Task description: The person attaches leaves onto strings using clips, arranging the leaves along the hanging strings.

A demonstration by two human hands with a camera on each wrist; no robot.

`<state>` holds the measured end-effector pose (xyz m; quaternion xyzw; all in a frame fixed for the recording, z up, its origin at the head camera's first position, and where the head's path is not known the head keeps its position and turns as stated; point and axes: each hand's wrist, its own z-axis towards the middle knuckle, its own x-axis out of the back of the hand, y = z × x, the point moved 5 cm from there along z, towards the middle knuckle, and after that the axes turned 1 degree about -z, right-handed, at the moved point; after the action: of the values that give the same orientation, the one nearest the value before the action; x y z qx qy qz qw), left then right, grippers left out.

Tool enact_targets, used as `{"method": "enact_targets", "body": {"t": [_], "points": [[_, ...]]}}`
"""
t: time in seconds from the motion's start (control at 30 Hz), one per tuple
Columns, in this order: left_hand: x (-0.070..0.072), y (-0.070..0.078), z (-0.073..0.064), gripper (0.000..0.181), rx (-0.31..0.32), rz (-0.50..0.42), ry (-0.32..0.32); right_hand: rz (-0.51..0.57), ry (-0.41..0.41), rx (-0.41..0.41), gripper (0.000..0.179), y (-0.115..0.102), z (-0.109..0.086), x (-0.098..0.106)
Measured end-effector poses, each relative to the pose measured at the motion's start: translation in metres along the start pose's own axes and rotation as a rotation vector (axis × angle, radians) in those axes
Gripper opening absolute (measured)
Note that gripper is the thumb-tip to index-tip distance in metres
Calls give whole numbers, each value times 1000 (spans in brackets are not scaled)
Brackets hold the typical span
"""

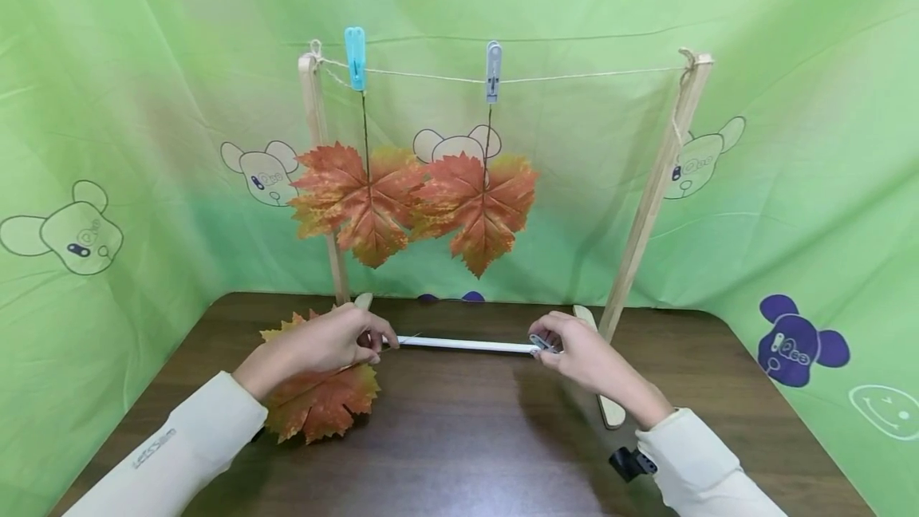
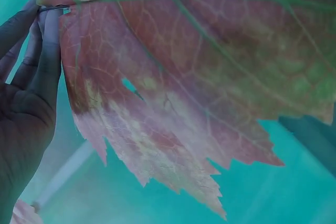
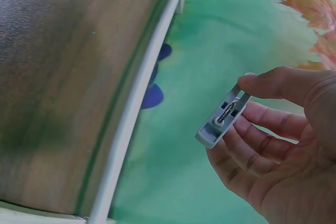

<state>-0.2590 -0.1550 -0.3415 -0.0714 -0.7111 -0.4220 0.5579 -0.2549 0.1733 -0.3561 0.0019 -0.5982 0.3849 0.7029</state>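
My left hand [image 1: 336, 337] pinches the stem of an orange maple leaf [image 1: 319, 407]. That leaf hangs below the wrist over the table and fills much of the left wrist view. In my right hand [image 1: 581, 353] is a grey clothespin [image 3: 223, 119], held between the thumb and fingers in the right wrist view. Above, two similar leaves hang by their stems from a string [image 1: 589, 75]. A blue clothespin [image 1: 355, 58] grips the left hanging leaf [image 1: 359, 202], and another grey clothespin [image 1: 492, 70] grips the right hanging leaf [image 1: 483, 206].
Two wooden posts, left [image 1: 336, 266] and right [image 1: 649, 210], carry the string. A white bar [image 1: 467, 345] runs low between them, behind my hands. Pale feet, one at the right [image 1: 612, 412], rest on the brown table [image 1: 459, 437]. Green printed cloth [image 1: 143, 102] surrounds it.
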Motion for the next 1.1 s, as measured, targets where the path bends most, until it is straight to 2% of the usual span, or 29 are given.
{"method": "enact_targets", "body": {"t": [0.13, 0.27, 0.53, 0.77, 1.1], "points": [[5, 14, 8, 25, -21, 30, -2, -13, 22, -1, 20, -5, -2, 10], [11, 32, 16, 24, -72, 41, 7, -34, 58, 6, 20, -9, -3, 19], [20, 63, 32, 25, -155, 105, 95, -29, 78, 19, 19, -17, -5, 32], [26, 86, 47, 24, -149, 92, 163, -23, 85, 15, 19, -21, -8, 38], [33, 123, 75, 24, -157, 86, 248, -36, 94, 3, 21, -25, -15, 46]]}}
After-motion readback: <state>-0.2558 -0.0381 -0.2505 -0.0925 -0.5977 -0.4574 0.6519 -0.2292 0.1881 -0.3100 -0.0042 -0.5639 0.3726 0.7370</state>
